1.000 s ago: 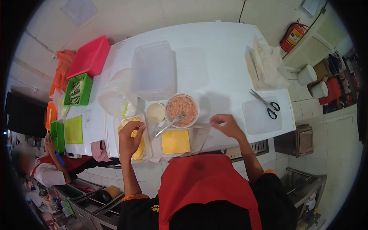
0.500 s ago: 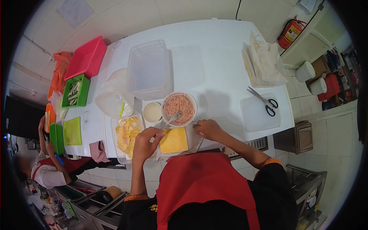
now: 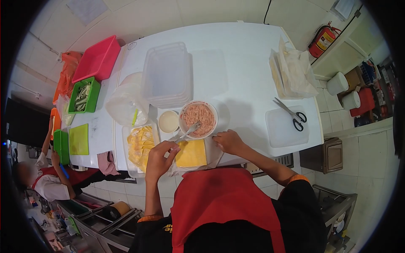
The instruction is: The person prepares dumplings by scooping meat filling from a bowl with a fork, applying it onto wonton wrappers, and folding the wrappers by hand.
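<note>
My left hand [image 3: 159, 158] is pinched at the left edge of a square yellow sheet [image 3: 191, 153] lying on translucent paper [image 3: 214, 152]. My right hand [image 3: 228, 141] has its fingers closed on the paper's upper right part. Just above the sheet stands a white bowl of pinkish minced filling [image 3: 199, 118], with a metal fork [image 3: 188, 130] resting in it. Left of that bowl is a small cup of pale liquid [image 3: 168, 122]. A clear tray [image 3: 130, 168] beside my left hand holds folded yellow pieces [image 3: 141, 144].
Stacked clear containers [image 3: 167, 76] stand behind the cup. Black scissors [image 3: 292, 114] lie on a clear lid [image 3: 280, 137] at right, below a paper stack [image 3: 290, 72]. Green bins [image 3: 85, 95] and a pink bin [image 3: 98, 58] are at left, near another person [image 3: 50, 181].
Both hands have come down and inward from above the table to the paper and yellow sheet. Over the last half second they have hardly moved. The other person's arms have shifted.
</note>
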### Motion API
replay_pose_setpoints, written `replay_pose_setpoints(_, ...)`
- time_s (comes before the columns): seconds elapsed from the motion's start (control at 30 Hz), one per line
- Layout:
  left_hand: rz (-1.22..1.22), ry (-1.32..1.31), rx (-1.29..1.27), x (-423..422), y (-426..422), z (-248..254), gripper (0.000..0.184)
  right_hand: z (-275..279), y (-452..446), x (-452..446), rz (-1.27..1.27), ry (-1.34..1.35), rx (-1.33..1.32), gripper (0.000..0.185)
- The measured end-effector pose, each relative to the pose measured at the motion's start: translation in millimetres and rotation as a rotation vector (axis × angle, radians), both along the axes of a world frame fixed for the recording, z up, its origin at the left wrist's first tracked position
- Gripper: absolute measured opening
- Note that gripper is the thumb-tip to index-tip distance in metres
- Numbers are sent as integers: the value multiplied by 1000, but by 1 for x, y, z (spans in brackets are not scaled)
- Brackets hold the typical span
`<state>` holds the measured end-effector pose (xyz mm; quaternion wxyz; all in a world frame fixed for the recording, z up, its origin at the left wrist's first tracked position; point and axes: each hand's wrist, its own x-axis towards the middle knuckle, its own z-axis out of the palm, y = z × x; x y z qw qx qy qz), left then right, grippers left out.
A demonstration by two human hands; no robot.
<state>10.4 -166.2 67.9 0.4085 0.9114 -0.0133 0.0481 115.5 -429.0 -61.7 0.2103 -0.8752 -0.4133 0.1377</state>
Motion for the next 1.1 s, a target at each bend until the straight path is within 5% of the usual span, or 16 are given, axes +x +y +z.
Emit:
replay_pose_setpoints(0.2,-10,-15,1,0,-1,-1,11,20,1,-3,102,13,-168,13)
replay_pose_setpoints(0.5,-32,-42,15,0,-3,-4,11,-5,1,-11,-23,-108,37,11)
replay_pose_setpoints(1.1,-35,16,26,2,-9,-5,12,-7,-3,-9,49,-99,-53,4)
